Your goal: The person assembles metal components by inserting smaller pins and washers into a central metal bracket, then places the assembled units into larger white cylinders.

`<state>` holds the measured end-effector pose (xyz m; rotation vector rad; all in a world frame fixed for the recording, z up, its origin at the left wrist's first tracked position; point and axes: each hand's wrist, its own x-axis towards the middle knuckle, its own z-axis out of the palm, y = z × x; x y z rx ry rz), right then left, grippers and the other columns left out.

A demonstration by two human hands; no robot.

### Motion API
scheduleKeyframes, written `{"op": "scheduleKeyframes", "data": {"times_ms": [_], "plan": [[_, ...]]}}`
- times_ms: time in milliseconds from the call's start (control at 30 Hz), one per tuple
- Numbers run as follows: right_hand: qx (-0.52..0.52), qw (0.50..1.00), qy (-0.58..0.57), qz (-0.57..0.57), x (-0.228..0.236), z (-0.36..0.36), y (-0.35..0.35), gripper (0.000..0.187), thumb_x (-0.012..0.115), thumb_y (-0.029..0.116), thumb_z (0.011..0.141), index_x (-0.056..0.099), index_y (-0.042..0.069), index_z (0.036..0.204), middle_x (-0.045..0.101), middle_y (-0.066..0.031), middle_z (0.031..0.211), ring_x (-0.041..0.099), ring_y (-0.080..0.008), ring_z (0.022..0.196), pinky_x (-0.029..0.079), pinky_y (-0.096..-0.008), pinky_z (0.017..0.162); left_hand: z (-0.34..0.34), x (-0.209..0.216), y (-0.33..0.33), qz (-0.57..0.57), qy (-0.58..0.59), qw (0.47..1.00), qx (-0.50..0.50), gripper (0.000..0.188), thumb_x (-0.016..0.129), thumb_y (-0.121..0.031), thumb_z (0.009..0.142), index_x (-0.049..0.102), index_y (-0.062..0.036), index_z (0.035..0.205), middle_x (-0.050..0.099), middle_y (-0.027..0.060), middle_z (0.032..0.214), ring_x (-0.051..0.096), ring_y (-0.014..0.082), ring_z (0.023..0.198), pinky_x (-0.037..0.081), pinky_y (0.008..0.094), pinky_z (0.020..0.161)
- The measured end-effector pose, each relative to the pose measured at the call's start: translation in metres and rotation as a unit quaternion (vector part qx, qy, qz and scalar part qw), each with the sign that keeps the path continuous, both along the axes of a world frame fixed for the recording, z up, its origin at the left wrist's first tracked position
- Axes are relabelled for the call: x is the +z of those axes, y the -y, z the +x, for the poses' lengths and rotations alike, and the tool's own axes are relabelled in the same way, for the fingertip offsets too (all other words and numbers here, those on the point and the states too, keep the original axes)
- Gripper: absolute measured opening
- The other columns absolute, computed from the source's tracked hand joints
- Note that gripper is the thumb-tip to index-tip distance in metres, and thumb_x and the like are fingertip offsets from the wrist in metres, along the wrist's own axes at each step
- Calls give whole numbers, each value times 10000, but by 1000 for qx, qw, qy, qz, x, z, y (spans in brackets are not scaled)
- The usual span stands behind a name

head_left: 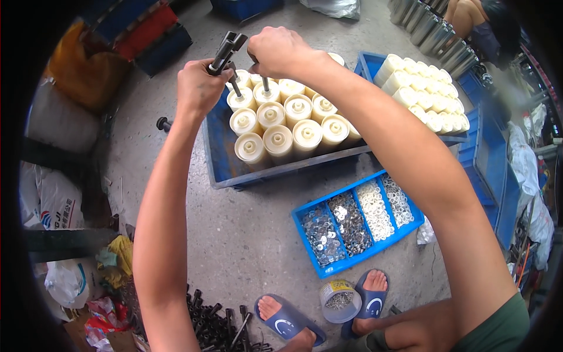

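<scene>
Well, blue crate (293, 167) holds cream cylinders (277, 139).

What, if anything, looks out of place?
Possibly the lone dark part on the floor left of the crate: it lies apart from the heap of dark parts at the bottom. Nothing else stands out.

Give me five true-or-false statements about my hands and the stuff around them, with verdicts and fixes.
1. The left hand holds black tubular parts. True.
2. The right hand is near cream cylindrical plastic pieces. True.
3. Those pieces lie on their sides. False: they stand upright in a dark-blue plastic crate.
4. The bright-blue rectangular plastic tray has four compartments. True.
5. The round translucent tub is inside the tray. False: the tub is between two blue slippers.
</scene>
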<state>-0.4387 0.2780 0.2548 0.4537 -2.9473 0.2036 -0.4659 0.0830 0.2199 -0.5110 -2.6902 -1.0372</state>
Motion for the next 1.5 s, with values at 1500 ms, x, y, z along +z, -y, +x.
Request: {"op": "scheduleKeyframes", "data": {"times_ms": [1500], "plan": [[-5,828,205,-522,31,47,-5,404,820,329,927,714,-38,1060,749,-106,953,725,-139,817,614,-261,780,87,50,17,384,314,866,-58,305,534,-238,1112,593,48,1200,704,172,1009,744,238,924,676,393,784]]}}
